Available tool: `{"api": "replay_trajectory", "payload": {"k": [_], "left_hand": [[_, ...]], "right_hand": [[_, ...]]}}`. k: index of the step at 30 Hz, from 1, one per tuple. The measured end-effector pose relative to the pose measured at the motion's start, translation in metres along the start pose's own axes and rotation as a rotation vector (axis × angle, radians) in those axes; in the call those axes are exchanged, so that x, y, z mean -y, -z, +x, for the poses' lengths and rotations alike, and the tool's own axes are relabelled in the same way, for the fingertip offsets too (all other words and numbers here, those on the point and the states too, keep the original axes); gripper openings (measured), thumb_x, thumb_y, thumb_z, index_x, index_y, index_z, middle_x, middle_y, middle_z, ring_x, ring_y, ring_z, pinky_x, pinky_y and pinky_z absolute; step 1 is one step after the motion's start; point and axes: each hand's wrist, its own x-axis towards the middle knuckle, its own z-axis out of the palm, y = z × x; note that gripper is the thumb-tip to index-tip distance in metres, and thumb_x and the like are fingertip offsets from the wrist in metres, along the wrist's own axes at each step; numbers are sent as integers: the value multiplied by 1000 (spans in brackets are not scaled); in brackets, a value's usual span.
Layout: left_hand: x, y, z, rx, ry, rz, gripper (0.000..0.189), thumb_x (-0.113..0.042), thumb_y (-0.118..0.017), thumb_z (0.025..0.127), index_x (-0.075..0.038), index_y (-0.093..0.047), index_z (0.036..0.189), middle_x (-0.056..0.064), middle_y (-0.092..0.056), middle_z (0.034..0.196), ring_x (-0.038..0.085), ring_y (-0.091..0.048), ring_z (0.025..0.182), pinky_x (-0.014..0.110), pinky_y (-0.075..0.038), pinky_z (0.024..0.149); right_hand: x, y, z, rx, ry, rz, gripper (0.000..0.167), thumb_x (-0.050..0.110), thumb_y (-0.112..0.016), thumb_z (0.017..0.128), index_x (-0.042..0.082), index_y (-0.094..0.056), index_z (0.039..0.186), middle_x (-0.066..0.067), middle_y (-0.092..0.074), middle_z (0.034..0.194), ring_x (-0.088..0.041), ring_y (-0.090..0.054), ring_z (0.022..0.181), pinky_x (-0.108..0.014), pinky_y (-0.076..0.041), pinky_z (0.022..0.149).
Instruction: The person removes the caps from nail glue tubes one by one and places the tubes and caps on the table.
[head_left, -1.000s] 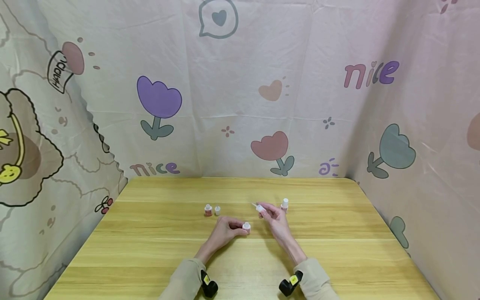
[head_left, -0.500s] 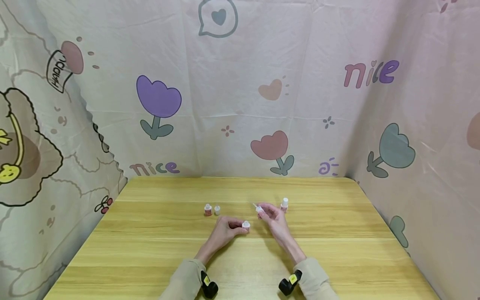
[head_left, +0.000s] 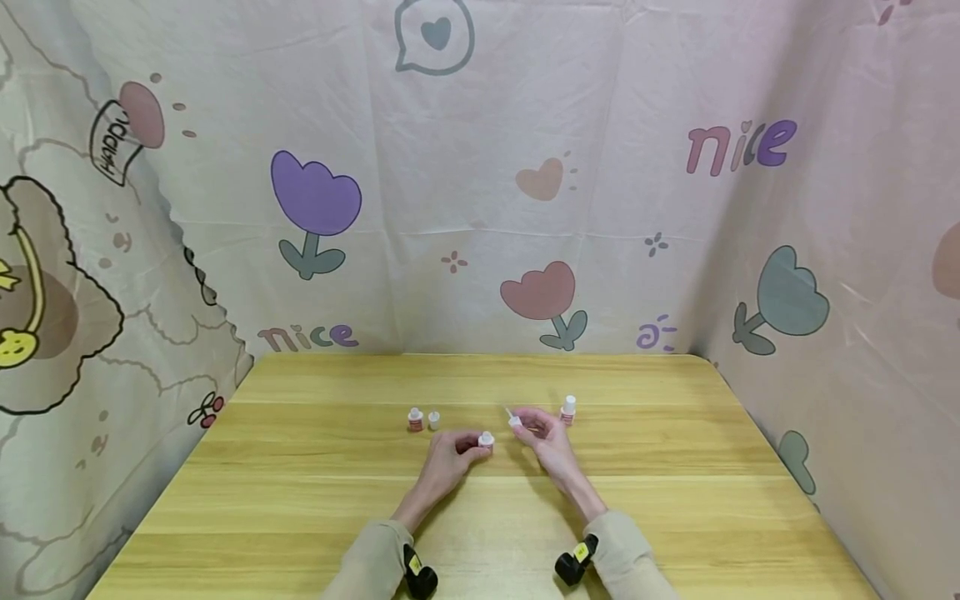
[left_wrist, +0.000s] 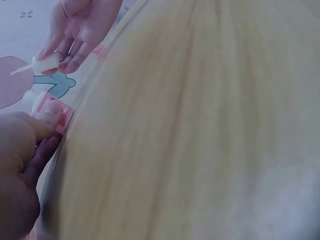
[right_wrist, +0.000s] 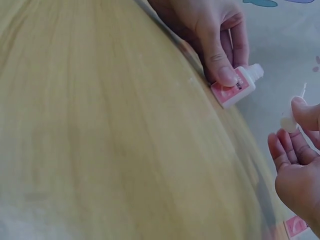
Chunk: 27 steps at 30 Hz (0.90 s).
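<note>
My left hand (head_left: 441,465) grips a small white bottle (right_wrist: 239,86) with a pink label. Its white neck is uncovered and points up in the head view. Close by on the right, my right hand (head_left: 553,446) pinches a white brush cap (left_wrist: 46,63) between thumb and fingers. A thin applicator (right_wrist: 304,90) sticks out of the cap, pointing up and away from the fingers. Cap and bottle are apart, with a short gap between them. Whether the held bottle touches the table cannot be made out.
On the wooden table (head_left: 480,525), another uncapped bottle (head_left: 416,421) stands behind my left hand, with a loose white cap (head_left: 434,420) next to it. A capped bottle (head_left: 568,409) stands just behind my right hand. A printed curtain (head_left: 450,292) hangs behind the table.
My left hand has moved the bottle slightly away from me and to the left. My right hand has shifted a little left with the cap, whose applicator now points more steeply upward.
</note>
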Motion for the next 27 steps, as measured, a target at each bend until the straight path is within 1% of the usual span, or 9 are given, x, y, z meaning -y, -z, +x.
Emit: {"api": "replay_trajectory", "payload": {"k": [3, 5, 10, 11, 15, 18, 20, 24, 27], "left_hand": [[0, 0, 2, -29, 21, 14, 15, -11, -78, 86, -4, -78, 99, 10, -79, 91, 13, -72, 81, 19, -57, 74], [0, 0, 3, -47, 32, 24, 16, -11, -78, 86, -4, -77, 100, 11, -79, 92, 14, -72, 82, 19, -56, 75], [1, 0, 7, -78, 44, 29, 18, -11, -78, 86, -4, -77, 102, 11, -79, 93, 17, -73, 83, 19, -56, 75], [1, 0, 7, -81, 41, 32, 18, -11, -78, 86, -3, -77, 102, 11, -79, 93, 17, -73, 83, 19, -56, 74], [1, 0, 11, -100, 64, 33, 19, -11, -77, 87, -3, -76, 104, 11, -78, 94, 17, -72, 82, 19, -55, 74], [2, 0, 12, -110, 89, 31, 18, -10, -77, 88, -3, -76, 105, 11, -78, 94, 16, -71, 82, 18, -55, 73], [2, 0, 13, -117, 93, 39, 18, -10, -77, 88, -3, -76, 105, 11, -78, 94, 16, -71, 82, 18, -55, 73], [3, -1, 15, -139, 80, 50, 18, -11, -77, 88, -2, -76, 103, 12, -78, 93, 18, -72, 81, 18, -55, 72], [4, -2, 16, -159, 70, 59, 19, -12, -78, 87, -1, -76, 103, 12, -78, 93, 19, -72, 81, 19, -55, 72]], "right_hand": [[-2, 0, 2, 11, 5, -33, 31, -3, -66, 92, -9, -64, 122, -17, -68, 105, -5, -60, 86, -17, -53, 77], [-4, 0, 3, 17, 11, -66, 31, -2, -66, 92, -8, -65, 122, -17, -68, 103, -6, -58, 84, -16, -51, 74], [-5, -3, 7, 14, 21, -125, 28, 0, -66, 93, -6, -67, 121, -15, -67, 96, -5, -55, 79, -16, -49, 69], [-6, -3, 8, 11, 22, -132, 28, 0, -66, 93, -6, -67, 121, -15, -67, 96, -5, -55, 79, -16, -49, 69], [-7, -6, 12, 9, 24, -163, 27, 0, -67, 93, -6, -68, 119, -18, -68, 99, -6, -56, 81, -16, -49, 71], [-8, -8, 15, 23, 25, -179, 28, -2, -67, 92, -8, -66, 120, -23, -68, 102, -9, -58, 83, -15, -50, 73], [-7, -10, 17, 43, 30, -190, 29, -4, -67, 91, -10, -64, 120, -26, -68, 103, -10, -59, 83, -15, -50, 74], [12, -13, 10, 96, 67, -244, 31, -6, -65, 91, -16, -61, 120, -30, -67, 101, -13, -60, 84, -15, -50, 74], [19, -15, 8, 100, 109, -280, 29, -8, -65, 90, -18, -61, 116, -30, -67, 98, -16, -60, 83, -16, -50, 73]]}}
